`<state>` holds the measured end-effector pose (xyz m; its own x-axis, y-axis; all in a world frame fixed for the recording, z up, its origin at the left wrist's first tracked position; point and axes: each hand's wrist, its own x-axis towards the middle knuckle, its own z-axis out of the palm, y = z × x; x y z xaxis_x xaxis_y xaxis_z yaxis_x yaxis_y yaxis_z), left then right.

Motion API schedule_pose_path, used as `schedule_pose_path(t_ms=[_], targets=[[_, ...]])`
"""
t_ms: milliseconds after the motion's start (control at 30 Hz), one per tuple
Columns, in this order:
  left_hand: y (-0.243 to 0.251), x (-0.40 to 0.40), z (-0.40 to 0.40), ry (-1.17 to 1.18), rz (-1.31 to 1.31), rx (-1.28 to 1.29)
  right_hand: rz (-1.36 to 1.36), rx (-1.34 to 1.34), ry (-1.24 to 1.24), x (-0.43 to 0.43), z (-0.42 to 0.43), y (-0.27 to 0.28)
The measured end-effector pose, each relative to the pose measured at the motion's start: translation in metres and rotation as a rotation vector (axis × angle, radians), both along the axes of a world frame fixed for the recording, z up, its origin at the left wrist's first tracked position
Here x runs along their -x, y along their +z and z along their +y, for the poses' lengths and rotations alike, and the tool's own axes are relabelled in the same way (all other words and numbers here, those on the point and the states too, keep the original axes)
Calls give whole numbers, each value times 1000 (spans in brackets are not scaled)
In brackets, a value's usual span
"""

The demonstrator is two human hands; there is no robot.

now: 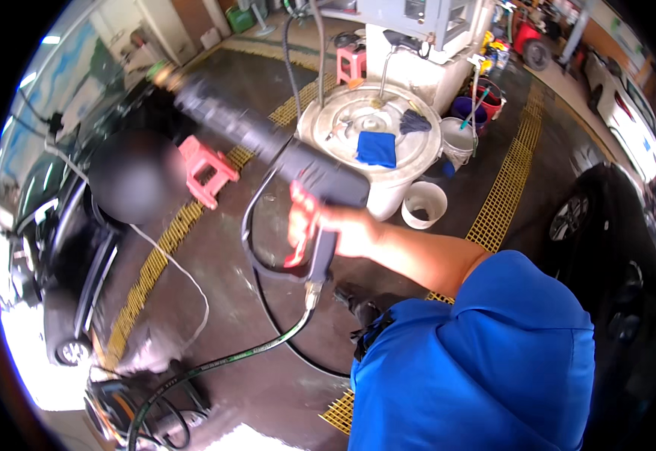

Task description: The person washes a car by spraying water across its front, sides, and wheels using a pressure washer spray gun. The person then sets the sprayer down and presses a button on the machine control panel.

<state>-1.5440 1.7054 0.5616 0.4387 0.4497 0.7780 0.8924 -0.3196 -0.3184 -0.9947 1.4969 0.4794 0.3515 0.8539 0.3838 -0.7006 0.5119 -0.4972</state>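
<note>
My right hand (339,225) is wrapped around the grip of a black pressure-washer spray gun (328,175) with a red trigger. The gun's barrel slants up and left, and its brass-and-green nozzle end (164,76) is blurred. From the base of the grip, a black high-pressure hose (271,343) curves down to the lower left. A thinner black cable or hose (249,208) loops beside the gun. My left hand is out of view. Beyond the gun, a blue cloth (377,149) and a dark glove or rag (415,122) lie on a round white drum lid (328,152).
Yellow floor grating (502,186) crosses the wet floor. A pink plastic stool (207,169) stands left, near a black car (69,276) and a blurred-out round patch. White bucket (424,206) sits by the drum. Another black car (604,225) is right; a machine (142,400) stands lower left.
</note>
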Motion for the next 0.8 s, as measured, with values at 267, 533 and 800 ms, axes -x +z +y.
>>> schedule_pose_path(t_ms=[267,533,800], targets=[[-9,-106,107,-186,23,233,-20,-108,-533,-100,-22,-19],[-265,-220,224,-431,-350,939,-227,181,-1023,-132,-38,-15],[-237,-410,359,-493,-365,787,-91,277,-1697,-83,-38,16]])
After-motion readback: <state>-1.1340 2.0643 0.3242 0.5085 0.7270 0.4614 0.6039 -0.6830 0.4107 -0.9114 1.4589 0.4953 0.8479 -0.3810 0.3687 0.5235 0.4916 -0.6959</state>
